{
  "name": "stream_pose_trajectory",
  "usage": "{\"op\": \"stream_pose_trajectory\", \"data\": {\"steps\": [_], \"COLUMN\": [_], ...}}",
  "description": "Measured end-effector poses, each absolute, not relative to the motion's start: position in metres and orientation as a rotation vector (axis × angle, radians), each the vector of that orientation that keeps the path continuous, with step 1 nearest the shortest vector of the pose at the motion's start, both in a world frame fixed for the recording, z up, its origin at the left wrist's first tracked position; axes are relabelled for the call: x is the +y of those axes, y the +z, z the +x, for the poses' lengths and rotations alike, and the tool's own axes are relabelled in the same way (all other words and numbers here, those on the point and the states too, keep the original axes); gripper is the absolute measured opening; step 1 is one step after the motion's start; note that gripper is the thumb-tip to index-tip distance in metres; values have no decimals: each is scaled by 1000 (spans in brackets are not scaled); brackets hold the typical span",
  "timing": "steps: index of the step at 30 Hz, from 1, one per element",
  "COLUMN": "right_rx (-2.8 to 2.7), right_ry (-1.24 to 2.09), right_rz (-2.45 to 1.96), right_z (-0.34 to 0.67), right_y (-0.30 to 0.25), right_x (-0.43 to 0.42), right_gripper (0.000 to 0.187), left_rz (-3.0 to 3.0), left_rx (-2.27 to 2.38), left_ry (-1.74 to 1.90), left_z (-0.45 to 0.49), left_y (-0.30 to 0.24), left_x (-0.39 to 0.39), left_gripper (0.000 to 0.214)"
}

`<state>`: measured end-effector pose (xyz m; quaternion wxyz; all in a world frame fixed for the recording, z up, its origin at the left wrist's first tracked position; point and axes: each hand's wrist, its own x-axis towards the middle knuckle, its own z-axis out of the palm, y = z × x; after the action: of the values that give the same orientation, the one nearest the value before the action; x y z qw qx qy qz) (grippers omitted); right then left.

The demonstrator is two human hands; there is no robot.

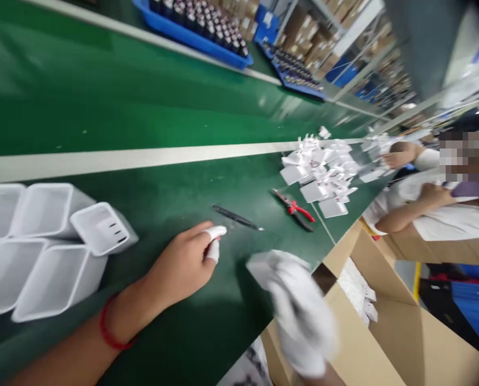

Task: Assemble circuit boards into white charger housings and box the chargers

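My left hand (pixel 183 268) rests on the green belt (pixel 143 107), its fingers curled in. White finger cots cover the thumb and forefinger tips, which nearly touch with nothing visible between them, and a red band circles the wrist. Black tweezers (pixel 236 217) lie just beyond those fingertips. My right hand (pixel 299 316), in a white glove, is smeared by motion over the belt's near edge, above an open cardboard box (pixel 384 343). A white shape blurs at its top, and I cannot make out its grip.
Several white open-topped plastic housings (pixel 42 252) lie clustered at the left. Red-handled pliers (pixel 296 210) and a pile of white tagged pieces (pixel 323 171) lie further right. Blue trays of parts (pixel 199 27) stand behind the belt. A seated co-worker's arm (pixel 408 212) is at the right.
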<state>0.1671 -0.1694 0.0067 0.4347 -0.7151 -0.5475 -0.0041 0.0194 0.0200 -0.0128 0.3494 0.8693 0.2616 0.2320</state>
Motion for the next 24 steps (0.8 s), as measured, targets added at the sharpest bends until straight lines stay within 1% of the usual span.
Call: {"op": "stream_pose_trajectory", "data": {"steps": [2, 4, 6, 9, 11, 13, 15, 17, 21, 23, 24], "right_rx": [-1452, -1566, -1600, -1528, -1514, -1528, -1521, -1418, -868, -690, -660], "right_ry": [-181, -296, -293, -381, -438, -402, -252, 6, 443, 629, 721], "right_rz": [-1868, -1960, -2035, -2015, -1950, -1933, -1924, -1854, -1622, -1599, -1597], "right_z": [164, 160, 157, 152, 150, 149, 149, 151, 159, 164, 167], "right_y": [-8, -9, 1, 12, 5, -6, -12, -10, 7, 12, 13], "right_x": [-170, -171, -172, -172, -169, -166, -165, -166, -160, -151, -145], "right_gripper": [55, 56, 53, 58, 63, 63, 60, 53, 33, 31, 33], "left_rz": [2244, 2246, 2249, 2244, 2245, 2244, 2240, 2235, 2229, 2234, 2235], "left_rx": [649, 643, 646, 636, 626, 627, 637, 652, 640, 636, 641], "left_ry": [600, 601, 594, 603, 610, 604, 593, 580, 572, 567, 564], "left_z": [21, 21, 20, 20, 19, 19, 20, 21, 21, 21, 21], "left_y": [-11, -12, -13, -15, -16, -15, -14, -12, -11, -11, -11], "left_x": [21, 20, 19, 18, 18, 19, 20, 21, 22, 22, 21], "left_gripper": [34, 33, 32, 32, 33, 34, 33, 33, 33, 33, 33]}}
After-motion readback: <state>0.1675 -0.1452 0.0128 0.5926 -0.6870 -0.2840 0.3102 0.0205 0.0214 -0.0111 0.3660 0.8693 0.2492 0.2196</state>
